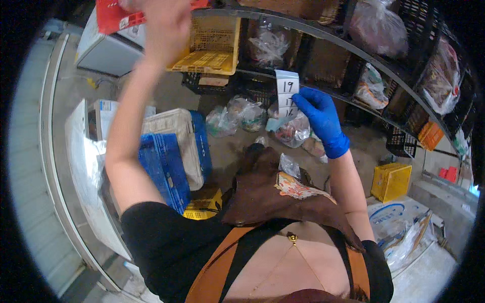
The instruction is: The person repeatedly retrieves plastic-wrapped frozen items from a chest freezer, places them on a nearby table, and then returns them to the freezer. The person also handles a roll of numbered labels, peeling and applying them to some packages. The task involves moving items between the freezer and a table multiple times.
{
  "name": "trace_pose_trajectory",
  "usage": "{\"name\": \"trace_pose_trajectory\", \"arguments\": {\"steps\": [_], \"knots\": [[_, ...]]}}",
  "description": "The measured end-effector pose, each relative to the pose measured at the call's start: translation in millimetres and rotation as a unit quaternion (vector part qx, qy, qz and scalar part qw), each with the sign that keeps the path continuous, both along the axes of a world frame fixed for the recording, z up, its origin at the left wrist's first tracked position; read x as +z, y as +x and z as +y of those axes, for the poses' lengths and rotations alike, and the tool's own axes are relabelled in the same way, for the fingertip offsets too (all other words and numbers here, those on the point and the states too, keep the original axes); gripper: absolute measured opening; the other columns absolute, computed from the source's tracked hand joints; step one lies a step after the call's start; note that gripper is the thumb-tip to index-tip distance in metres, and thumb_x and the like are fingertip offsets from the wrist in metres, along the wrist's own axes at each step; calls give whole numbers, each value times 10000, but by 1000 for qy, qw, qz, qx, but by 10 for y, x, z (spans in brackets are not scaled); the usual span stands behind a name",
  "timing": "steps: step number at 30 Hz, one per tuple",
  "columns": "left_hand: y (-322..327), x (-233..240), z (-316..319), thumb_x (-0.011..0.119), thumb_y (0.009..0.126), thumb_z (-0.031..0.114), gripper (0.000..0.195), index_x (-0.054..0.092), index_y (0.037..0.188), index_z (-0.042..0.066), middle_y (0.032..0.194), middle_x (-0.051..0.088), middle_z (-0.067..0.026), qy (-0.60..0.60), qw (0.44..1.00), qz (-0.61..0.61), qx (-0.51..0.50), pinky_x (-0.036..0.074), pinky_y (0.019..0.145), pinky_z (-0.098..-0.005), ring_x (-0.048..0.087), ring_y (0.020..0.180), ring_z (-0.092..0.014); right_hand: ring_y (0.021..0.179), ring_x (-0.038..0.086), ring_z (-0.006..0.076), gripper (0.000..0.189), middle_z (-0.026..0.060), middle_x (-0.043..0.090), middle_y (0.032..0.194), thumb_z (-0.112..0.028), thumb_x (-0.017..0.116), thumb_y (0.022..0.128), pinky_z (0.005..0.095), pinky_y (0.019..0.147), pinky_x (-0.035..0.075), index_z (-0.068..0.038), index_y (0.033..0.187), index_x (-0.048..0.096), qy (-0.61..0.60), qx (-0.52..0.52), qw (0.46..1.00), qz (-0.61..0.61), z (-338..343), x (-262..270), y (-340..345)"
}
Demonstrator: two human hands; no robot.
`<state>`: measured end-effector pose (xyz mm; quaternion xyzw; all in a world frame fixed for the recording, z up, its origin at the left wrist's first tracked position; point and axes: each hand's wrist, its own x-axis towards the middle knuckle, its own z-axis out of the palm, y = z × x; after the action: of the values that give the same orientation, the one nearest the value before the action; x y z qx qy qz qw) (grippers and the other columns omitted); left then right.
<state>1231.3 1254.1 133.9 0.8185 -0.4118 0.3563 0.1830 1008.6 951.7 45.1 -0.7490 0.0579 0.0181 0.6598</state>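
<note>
My right hand [322,117], in a blue glove, pinches a strip of white paper labels [287,87] between thumb and fingers. The strip hangs upright and bears handwritten numbers. My left hand [168,19], bare and blurred, is raised at the top left, beside a red plastic crate [113,17] and above a yellow plastic crate [212,45]; whether it holds anything cannot be made out. Behind and below the labels, knotted clear plastic bags [246,113] lie on the floor, with a bag of reddish contents [293,130] just under the strip.
A dark metal rack [341,36] with black crates and bagged goods curves across the top right. Blue crates [163,163] and a whitish crate [170,128] are stacked at my left. A yellow basket [391,182] stands on a white foam box [398,212] at my right.
</note>
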Motion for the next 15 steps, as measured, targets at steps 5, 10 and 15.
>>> {"name": "trace_pose_trajectory", "arguments": {"steps": [5, 10, 15], "knots": [[-1361, -733, -558, 642, 946, 101, 443, 597, 1386, 123, 1100, 733, -73, -147, 893, 412, -105, 489, 938, -364, 676, 998, -229, 866, 639, 101, 228, 46, 738, 960, -188, 689, 955, 283, 788, 521, 8, 1063, 733, 22, -26, 999, 2, 61, -25, -54], [-1630, -961, -885, 638, 962, 87, 442, 564, 1398, 64, 1077, 726, -73, -325, 784, 506, -154, 471, 975, -316, 654, 1032, -144, 889, 656, 117, 235, 57, 745, 975, -186, 698, 949, 289, 794, 525, 7, 1078, 734, 27, -59, 998, -6, 79, -59, -67], [-1594, -874, -1055, 681, 935, 60, 370, 635, 1301, 38, 1046, 702, -53, -296, 795, 495, -187, 489, 917, -285, 629, 982, -128, 876, 660, 121, 240, 79, 750, 969, -187, 704, 943, 294, 793, 529, 16, 1068, 731, 23, -73, 997, -13, 84, -63, -95]]}}
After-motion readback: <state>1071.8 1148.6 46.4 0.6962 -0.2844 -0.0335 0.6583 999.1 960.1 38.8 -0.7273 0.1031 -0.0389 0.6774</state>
